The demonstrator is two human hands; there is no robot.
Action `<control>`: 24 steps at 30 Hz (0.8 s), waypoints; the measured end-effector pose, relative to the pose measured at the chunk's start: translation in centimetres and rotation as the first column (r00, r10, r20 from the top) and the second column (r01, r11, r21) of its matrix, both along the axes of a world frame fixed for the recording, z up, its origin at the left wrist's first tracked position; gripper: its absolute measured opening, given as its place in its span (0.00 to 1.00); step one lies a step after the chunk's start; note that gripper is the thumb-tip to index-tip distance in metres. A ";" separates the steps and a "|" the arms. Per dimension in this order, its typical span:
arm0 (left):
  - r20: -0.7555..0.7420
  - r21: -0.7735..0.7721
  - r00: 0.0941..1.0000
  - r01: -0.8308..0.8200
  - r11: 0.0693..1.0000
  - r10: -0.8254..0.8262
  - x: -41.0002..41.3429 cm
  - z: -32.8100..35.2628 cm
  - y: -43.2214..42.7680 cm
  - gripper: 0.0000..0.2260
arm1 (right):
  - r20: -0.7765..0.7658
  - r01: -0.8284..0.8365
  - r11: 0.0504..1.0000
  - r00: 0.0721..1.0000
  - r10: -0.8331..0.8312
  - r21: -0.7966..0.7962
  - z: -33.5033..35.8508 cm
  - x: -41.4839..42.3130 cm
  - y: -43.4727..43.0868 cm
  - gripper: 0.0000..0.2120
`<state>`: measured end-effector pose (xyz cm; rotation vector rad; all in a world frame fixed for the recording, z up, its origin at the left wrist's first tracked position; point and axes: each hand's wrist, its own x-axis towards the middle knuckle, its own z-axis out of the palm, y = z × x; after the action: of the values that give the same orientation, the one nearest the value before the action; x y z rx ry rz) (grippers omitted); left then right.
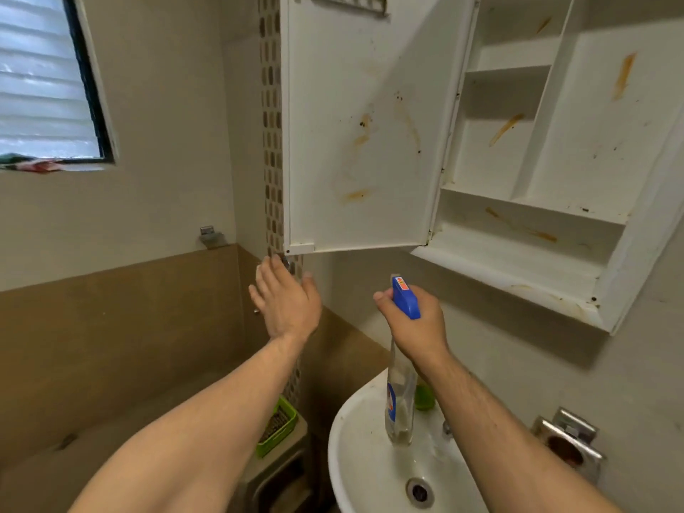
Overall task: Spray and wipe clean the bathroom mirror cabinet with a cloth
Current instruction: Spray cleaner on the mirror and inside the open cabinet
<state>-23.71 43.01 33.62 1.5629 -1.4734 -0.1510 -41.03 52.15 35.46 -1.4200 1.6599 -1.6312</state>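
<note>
White stained mirror cabinet mounted high right; its door stood wide open leftward, streaked inside exposed for spraying. Clear spray bottle with blue trigger head grasped at neck by right hand, nozzle raised toward door. Left hand spread, empty, just below door corner.

The open cabinet door blocks the left approach; free room lies below it, above the sink.
</note>
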 end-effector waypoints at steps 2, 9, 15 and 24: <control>0.053 0.066 0.998 0.024 0.998 -0.028 0.4 -2.8 0.3 0.29 | 0.003 0.003 1.000 1.000 -0.003 0.016 -1.6 0.9 -0.4 0.10; 0.167 0.543 0.913 0.230 0.808 -0.372 7.2 -14.7 0.0 0.21 | -0.010 0.054 0.992 0.999 -0.054 0.114 -9.3 7.7 -3.8 0.10; -0.115 0.727 0.828 0.446 0.522 -0.548 14.3 -21.7 -0.4 0.31 | -0.150 0.048 0.955 0.989 -0.004 0.294 -16.9 14.6 -6.6 0.16; -0.230 0.664 0.755 0.582 0.468 -0.614 19.4 -25.2 -5.1 0.18 | -0.224 0.026 0.812 0.966 0.131 0.583 -24.6 24.4 -14.0 0.23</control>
<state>-4.33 37.86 8.38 1.5061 -2.1078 -1.2606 -16.62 38.18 10.89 -1.3582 2.0084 -0.7981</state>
